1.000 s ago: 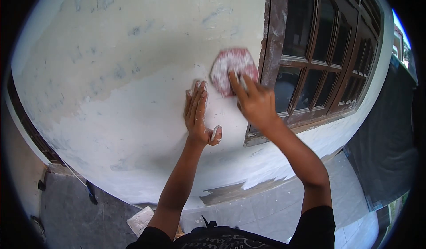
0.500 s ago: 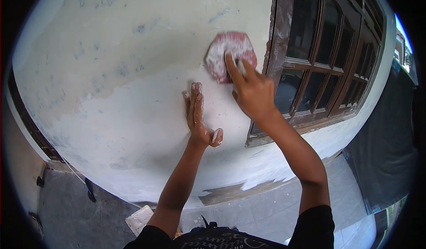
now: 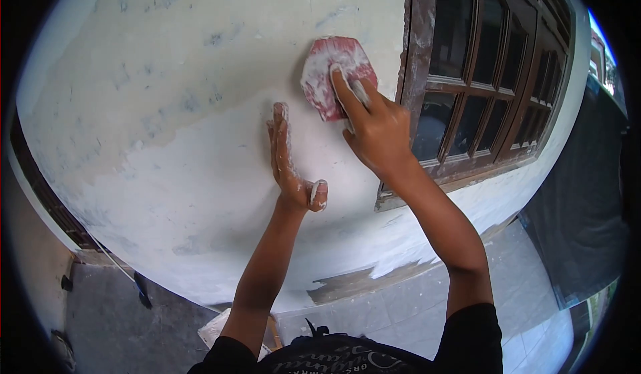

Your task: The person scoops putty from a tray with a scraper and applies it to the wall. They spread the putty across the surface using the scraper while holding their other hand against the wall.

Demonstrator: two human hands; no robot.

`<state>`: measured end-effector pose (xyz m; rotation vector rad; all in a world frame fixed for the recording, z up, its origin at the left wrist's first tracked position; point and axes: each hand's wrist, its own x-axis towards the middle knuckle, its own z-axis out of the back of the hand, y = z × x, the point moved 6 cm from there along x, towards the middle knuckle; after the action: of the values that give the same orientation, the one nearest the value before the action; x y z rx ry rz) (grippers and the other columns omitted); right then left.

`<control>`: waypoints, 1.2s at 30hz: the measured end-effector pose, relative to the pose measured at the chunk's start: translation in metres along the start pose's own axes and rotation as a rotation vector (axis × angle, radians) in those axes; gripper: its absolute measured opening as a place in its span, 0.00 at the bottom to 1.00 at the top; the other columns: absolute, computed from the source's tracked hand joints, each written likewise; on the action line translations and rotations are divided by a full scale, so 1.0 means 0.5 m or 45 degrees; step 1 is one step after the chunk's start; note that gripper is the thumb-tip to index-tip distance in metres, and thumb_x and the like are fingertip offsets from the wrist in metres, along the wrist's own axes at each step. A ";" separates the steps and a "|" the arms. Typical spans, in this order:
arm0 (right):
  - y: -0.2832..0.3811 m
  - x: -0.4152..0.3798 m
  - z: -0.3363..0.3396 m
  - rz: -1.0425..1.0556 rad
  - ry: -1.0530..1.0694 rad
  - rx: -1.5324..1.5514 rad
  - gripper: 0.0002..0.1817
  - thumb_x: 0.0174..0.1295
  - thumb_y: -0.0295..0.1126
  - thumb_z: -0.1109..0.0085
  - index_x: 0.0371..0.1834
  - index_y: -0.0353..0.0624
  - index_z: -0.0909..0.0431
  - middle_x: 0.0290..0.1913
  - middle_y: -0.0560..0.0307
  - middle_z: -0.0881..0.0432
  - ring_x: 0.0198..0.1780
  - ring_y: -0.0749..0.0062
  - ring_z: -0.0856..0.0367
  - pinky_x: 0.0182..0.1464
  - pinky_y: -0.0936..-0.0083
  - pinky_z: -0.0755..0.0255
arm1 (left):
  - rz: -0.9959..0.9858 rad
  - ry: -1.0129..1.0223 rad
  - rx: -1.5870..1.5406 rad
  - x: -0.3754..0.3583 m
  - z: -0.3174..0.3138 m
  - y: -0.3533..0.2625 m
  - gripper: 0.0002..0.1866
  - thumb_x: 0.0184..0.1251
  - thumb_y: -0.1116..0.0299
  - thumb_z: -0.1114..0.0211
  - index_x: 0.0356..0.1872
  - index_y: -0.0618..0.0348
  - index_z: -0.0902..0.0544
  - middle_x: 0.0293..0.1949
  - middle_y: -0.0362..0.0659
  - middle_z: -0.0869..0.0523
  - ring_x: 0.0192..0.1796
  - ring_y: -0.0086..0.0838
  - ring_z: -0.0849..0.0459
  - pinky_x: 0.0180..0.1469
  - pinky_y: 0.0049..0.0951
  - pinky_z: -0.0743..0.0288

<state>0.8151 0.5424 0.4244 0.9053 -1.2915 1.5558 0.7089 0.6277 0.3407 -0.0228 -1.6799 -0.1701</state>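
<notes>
My right hand (image 3: 382, 134) grips the handle of a red plastering float (image 3: 323, 84), with my index finger stretched along its back. White paste smears much of the float's back, and its face lies against or close to the wall (image 3: 200, 160). To the left of it, my left hand (image 3: 287, 167) is raised beside the wall, fingers straight up and thumb apart. White paste coats its fingertips and thumb, and nothing is in it. The wall is smooth and white around and below my hands, but yellowish with grey patches higher up.
A brown wooden window (image 3: 481, 74) with glass panes borders the work on the right. Dark sheeting (image 3: 574, 200) hangs beyond it. Below lies a grey tiled floor (image 3: 394, 307). A white-smeared box-like object (image 3: 215, 327) sits low beside my left arm.
The float and my right hand have shifted slightly up and left in view, and the float shows less blur. My left hand has also risen a little, its fingers now more in line.
</notes>
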 end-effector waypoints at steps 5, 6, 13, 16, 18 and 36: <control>0.026 -0.085 -0.043 -0.033 0.089 -0.046 0.29 0.45 0.21 0.42 0.57 0.38 0.23 0.45 0.49 0.20 0.28 0.67 0.17 0.25 0.74 0.23 | -0.031 0.100 0.025 0.024 0.038 0.029 0.48 0.62 0.41 0.48 0.72 0.72 0.47 0.73 0.67 0.45 0.76 0.56 0.46 0.75 0.52 0.55; 0.034 -0.118 -0.046 -0.068 0.123 -0.028 0.31 0.43 0.21 0.41 0.59 0.39 0.23 0.46 0.49 0.20 0.28 0.66 0.17 0.25 0.73 0.23 | -0.033 0.107 -0.001 0.021 0.042 0.033 0.48 0.62 0.43 0.48 0.72 0.73 0.47 0.73 0.67 0.45 0.76 0.56 0.46 0.75 0.52 0.55; 0.064 -0.131 -0.001 -0.143 0.082 0.088 0.41 0.34 0.23 0.36 0.63 0.44 0.25 0.45 0.48 0.20 0.27 0.64 0.17 0.27 0.71 0.22 | -0.050 0.069 -0.067 0.013 0.040 0.036 0.48 0.63 0.40 0.49 0.72 0.72 0.47 0.72 0.68 0.44 0.75 0.58 0.45 0.75 0.54 0.56; 0.022 -0.044 0.010 -0.213 -0.085 -0.047 0.42 0.32 0.22 0.35 0.63 0.44 0.25 0.45 0.46 0.20 0.27 0.61 0.17 0.28 0.70 0.22 | -0.181 0.074 -0.032 0.004 0.039 0.053 0.45 0.62 0.45 0.48 0.72 0.70 0.45 0.71 0.68 0.39 0.74 0.59 0.41 0.74 0.56 0.58; 0.010 -0.017 -0.008 -0.247 -0.085 -0.123 0.41 0.35 0.22 0.36 0.63 0.43 0.26 0.47 0.45 0.20 0.28 0.58 0.17 0.29 0.69 0.21 | -0.128 0.063 -0.068 0.012 0.041 0.036 0.46 0.63 0.41 0.50 0.72 0.71 0.45 0.71 0.68 0.40 0.74 0.59 0.42 0.74 0.55 0.57; 0.033 -0.016 -0.030 -0.380 -0.087 -0.059 0.46 0.31 0.22 0.34 0.67 0.47 0.29 0.50 0.40 0.21 0.29 0.56 0.16 0.30 0.66 0.21 | -0.087 0.050 -0.135 0.011 0.047 0.035 0.47 0.63 0.41 0.49 0.72 0.73 0.47 0.71 0.69 0.41 0.74 0.60 0.43 0.74 0.55 0.56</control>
<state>0.8024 0.5546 0.4088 1.0758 -1.1736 1.2676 0.6873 0.6473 0.3453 -0.0415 -1.6320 -0.3095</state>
